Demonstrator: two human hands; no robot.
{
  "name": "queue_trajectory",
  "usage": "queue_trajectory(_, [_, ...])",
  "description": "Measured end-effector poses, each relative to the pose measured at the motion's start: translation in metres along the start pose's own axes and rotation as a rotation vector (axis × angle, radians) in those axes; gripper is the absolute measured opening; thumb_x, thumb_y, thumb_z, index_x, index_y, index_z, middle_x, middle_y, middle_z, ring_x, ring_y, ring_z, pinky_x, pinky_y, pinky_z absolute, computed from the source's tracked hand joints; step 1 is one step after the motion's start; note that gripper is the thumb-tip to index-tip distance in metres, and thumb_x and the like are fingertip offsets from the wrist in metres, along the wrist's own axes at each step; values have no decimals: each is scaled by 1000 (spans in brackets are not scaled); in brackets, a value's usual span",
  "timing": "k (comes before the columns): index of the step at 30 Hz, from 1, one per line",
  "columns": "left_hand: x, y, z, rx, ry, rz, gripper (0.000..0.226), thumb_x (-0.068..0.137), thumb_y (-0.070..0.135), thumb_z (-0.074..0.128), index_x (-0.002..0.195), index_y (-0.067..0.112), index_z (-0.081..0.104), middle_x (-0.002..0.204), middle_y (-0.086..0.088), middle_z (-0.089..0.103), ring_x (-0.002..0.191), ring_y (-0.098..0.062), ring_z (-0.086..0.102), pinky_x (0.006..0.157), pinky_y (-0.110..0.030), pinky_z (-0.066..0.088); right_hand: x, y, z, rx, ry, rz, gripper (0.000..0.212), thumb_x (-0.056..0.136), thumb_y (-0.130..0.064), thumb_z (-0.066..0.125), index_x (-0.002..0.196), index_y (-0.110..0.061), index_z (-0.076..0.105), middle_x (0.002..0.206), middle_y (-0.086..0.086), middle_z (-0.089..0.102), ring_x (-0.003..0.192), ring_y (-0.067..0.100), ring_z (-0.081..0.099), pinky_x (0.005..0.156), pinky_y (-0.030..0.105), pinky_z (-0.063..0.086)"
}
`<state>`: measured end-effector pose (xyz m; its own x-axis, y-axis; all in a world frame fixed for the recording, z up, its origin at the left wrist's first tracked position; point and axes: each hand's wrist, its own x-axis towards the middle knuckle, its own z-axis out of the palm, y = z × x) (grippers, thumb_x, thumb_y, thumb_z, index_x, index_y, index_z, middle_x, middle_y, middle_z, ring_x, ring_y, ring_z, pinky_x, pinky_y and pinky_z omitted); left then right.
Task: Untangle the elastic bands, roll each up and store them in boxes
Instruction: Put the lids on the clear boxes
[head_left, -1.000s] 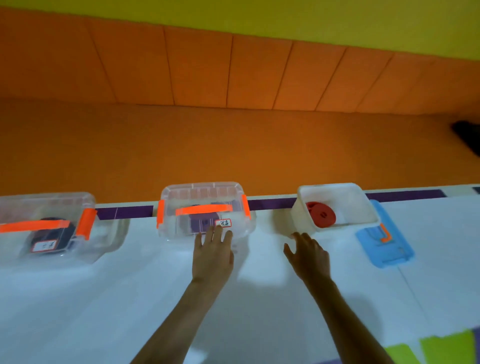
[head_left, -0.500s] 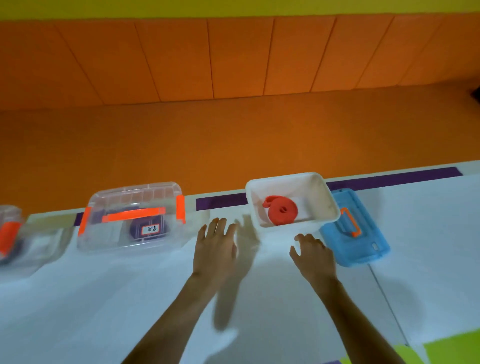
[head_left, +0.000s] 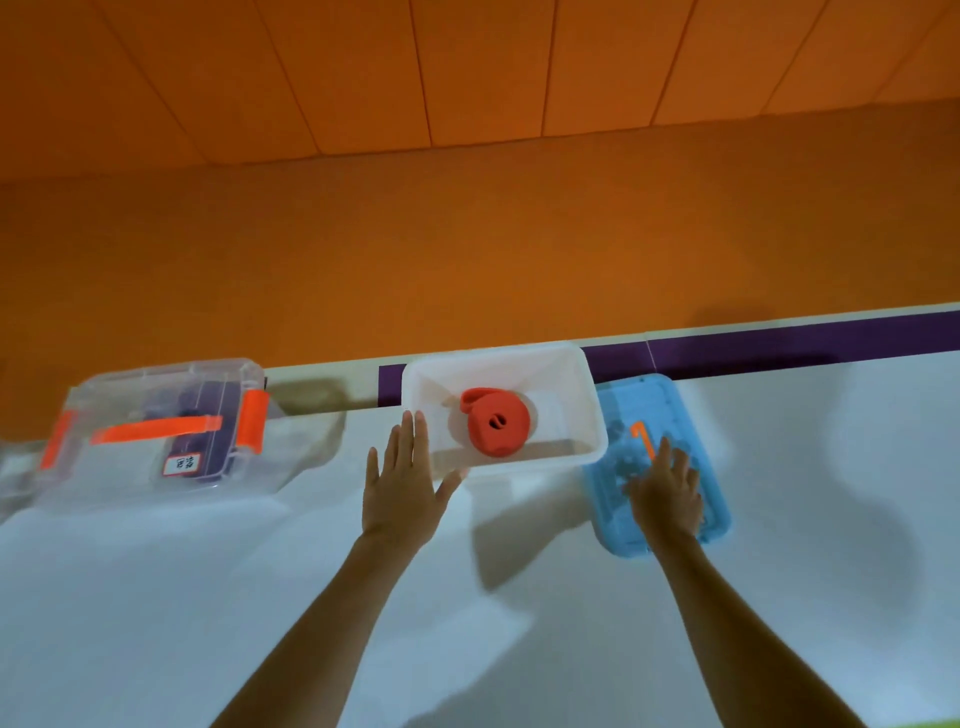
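Observation:
A rolled red elastic band (head_left: 496, 428) lies inside an open white box (head_left: 587, 395) at the far edge of the white table. My left hand (head_left: 402, 480) is flat and open against the box's near-left corner, thumb touching its front wall. My right hand (head_left: 665, 493) rests with spread fingers on a blue lid (head_left: 691, 415) lying flat just right of the box; the lid carries an orange handle (head_left: 643, 439). To the left stands a closed clear box (head_left: 156, 431) with orange clasps, a dark rolled band showing through it.
The table's far edge has a purple strip (head_left: 779, 343), with an orange floor and wall beyond. Part of another clear box (head_left: 10, 478) shows at the left border. White table surface (head_left: 208, 597) stretches toward me.
The view has swung right, so the clear boxes slid left. My left hand went from the clear box to the white box's corner; my right hand moved right onto the blue lid.

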<state>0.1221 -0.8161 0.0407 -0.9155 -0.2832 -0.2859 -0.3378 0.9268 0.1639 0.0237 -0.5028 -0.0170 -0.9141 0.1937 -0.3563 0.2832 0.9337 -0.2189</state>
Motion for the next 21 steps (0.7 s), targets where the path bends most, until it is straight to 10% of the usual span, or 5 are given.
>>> queue_trajectory(7, [8, -8, 10, -128, 62, 9, 107, 98, 70, 46, 167, 7, -6, 178, -8, 2, 164, -25, 10, 130, -46, 16, 27, 17, 8, 74, 36, 165, 34, 110, -25, 42, 110, -4, 68, 115, 22, 69, 108, 44, 66, 86, 51, 54])
queue_trajectory(21, [25, -18, 9, -350, 7, 51, 111, 95, 67, 58, 168, 14, -7, 178, -1, -1, 165, -22, 6, 129, -54, 15, 40, 2, -79, 281, 361, 110, 25, 110, -31, 44, 110, -14, 63, 103, 26, 71, 96, 47, 67, 84, 51, 52])
